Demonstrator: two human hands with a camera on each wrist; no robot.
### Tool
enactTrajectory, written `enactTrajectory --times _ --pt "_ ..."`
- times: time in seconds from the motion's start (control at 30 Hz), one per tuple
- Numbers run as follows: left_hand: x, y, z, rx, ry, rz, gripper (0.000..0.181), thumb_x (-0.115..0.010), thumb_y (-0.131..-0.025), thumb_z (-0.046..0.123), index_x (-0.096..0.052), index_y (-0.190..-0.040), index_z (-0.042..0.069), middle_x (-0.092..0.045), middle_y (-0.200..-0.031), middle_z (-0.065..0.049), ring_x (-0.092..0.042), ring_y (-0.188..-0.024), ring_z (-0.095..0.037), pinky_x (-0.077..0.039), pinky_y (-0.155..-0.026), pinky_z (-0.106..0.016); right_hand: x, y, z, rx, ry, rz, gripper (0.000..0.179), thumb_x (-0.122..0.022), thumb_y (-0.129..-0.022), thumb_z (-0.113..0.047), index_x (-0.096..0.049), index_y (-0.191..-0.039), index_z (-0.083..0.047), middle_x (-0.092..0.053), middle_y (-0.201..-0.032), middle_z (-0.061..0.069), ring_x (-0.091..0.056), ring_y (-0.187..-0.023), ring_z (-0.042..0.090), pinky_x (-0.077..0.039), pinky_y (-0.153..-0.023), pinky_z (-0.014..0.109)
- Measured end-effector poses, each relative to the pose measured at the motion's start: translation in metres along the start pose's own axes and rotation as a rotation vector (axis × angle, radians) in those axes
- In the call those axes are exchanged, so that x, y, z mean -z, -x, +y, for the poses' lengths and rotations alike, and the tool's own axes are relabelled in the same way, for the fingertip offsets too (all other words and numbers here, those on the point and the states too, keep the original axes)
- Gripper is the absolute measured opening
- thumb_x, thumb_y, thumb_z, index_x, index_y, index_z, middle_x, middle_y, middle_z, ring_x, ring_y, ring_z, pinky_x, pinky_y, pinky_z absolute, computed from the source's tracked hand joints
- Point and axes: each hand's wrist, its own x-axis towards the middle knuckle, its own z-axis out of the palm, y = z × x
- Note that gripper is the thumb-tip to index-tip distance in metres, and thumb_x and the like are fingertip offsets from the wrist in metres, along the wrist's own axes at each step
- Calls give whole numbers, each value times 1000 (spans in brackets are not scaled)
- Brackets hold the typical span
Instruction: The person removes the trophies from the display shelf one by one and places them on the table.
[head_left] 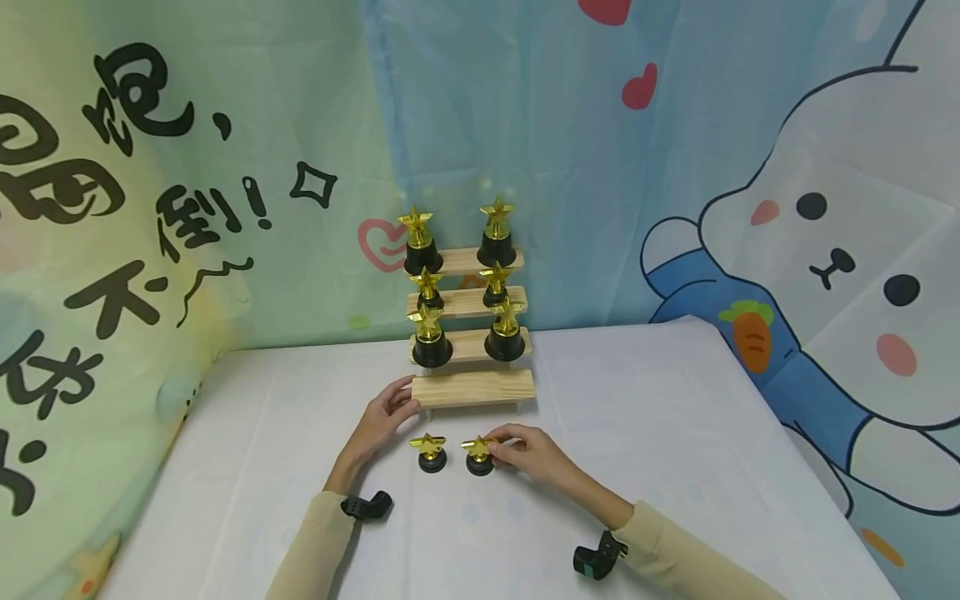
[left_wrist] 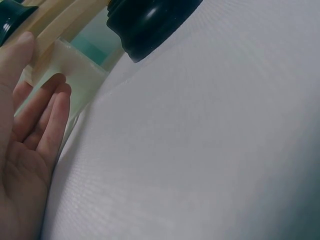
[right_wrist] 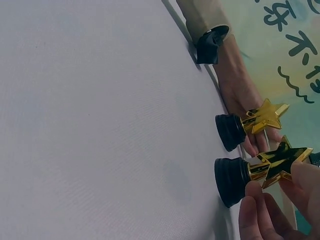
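Observation:
My right hand [head_left: 534,454] pinches the gold star of a small trophy [head_left: 478,458] with a round black base. In the right wrist view, the thumb lies against the star [right_wrist: 282,161] and the fingertips are at its stem, just above the base. A similar trophy [head_left: 430,455] stands upright to its left. My left hand [head_left: 382,421] holds the left end of the lowest plank [head_left: 474,387] of a tiered wooden stand. In the left wrist view, its thumb [left_wrist: 22,47] lies along the wood and the other fingers are bent beside a translucent support [left_wrist: 80,75].
Pairs of star trophies stand on the upper planks [head_left: 474,261] of the stand; the lowest plank is bare. A white cloth [head_left: 637,417] covers the table. Behind hangs a printed backdrop [head_left: 525,125] with a cartoon rabbit. Each wrist wears a black camera [head_left: 600,556].

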Motion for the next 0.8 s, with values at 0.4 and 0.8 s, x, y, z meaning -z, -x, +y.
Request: enactTrajectory --times 0.4,0.8 --pt "-1 -1 1 12 0 4 60 -66 -93 33 -42 -145 15 -59 -135 -16 -59 -122 -26 -53 -97 -27 -1 1 -2 -55 16 62 35 -61 -96 -27 -63 -119 -1 -71 -99 16 -70 -82 23 -60 -68 34" --pt "0 0 0 13 14 6 59 -66 -92 33 -44 -144 17 -60 -134 -15 -60 -122 -26 -54 -97 -27 28 0 -16 4 11 172 37 -56 -99 -26 -58 -123 2 -62 -113 24 -71 -87 24 -60 -76 35"
